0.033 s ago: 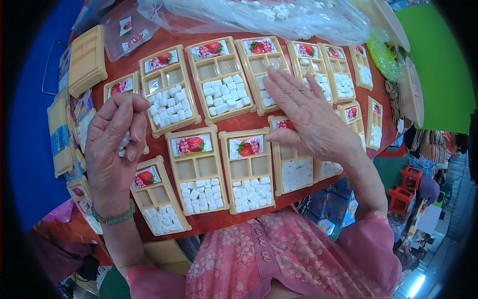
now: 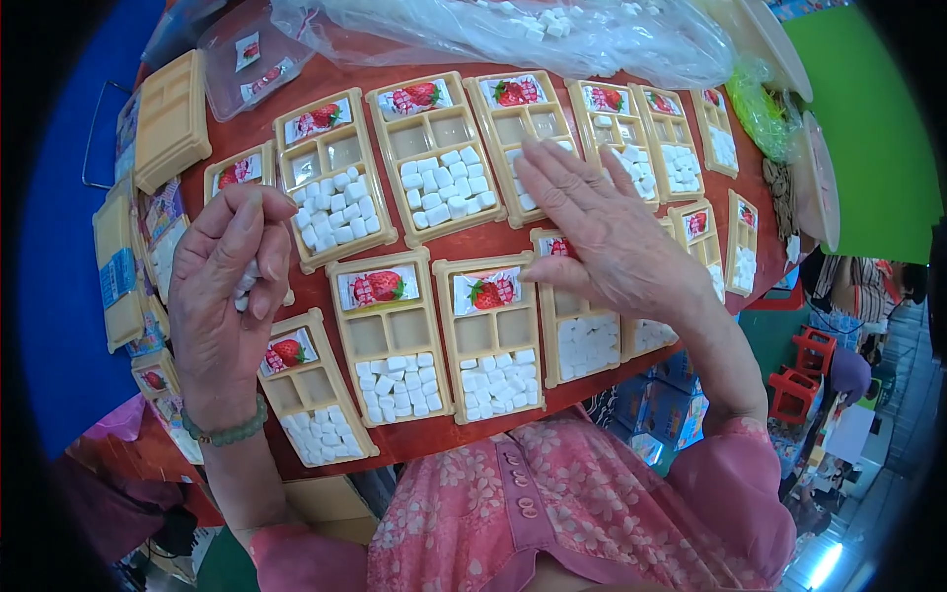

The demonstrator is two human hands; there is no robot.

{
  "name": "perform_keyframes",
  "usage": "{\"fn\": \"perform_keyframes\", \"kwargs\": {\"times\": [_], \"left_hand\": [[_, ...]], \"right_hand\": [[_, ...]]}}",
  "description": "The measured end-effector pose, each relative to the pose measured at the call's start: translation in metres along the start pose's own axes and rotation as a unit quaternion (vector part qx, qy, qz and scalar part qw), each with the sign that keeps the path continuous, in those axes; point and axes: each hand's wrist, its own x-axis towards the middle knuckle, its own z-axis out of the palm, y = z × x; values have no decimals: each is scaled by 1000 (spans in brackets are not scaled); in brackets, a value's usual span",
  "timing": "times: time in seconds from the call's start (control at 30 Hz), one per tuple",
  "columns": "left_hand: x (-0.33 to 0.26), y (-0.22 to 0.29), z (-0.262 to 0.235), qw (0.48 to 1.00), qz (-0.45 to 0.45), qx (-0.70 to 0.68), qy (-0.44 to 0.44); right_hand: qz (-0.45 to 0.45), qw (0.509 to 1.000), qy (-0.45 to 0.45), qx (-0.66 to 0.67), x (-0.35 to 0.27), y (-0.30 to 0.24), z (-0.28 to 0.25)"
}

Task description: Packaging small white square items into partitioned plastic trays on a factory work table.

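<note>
I have the left hand point(image 2: 229, 276) raised over the left side of the red table point(image 2: 247, 130), its fingers curled in and grasping a few white marshmallows point(image 2: 246, 284), which show between fingers and palm; how many, I cannot tell. A green bead bracelet point(image 2: 227, 426) circles that wrist. My right hand point(image 2: 604, 225) is spread and holds nothing that I can see, palm down over a cream tray point(image 2: 510, 129) in the far row. It covers part of that tray's marshmallows; whether it touches them, I cannot tell. A strawberry packet point(image 2: 516, 91) lies in the tray's top compartment, and the two small compartments below it are bare. Just nearer me stands another tray point(image 2: 480, 332), with marshmallows filling its large compartment. Beyond the far row I see a clear plastic bag point(image 2: 631, 49).
</note>
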Motion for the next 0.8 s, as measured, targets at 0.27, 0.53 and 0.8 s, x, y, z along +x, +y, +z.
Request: {"fn": "perform_keyframes", "kwargs": {"times": [0.27, 0.53, 0.8], "left_hand": [[3, -2, -2, 1000, -2, 3, -10], [2, -4, -3, 1000, -6, 0, -11], [3, -4, -2, 1000, -13, 1, -4]], "right_hand": [[-8, 999, 18, 39, 1, 2, 6], [91, 993, 59, 45, -14, 30, -4], [55, 998, 30, -5, -14, 14, 5]]}}
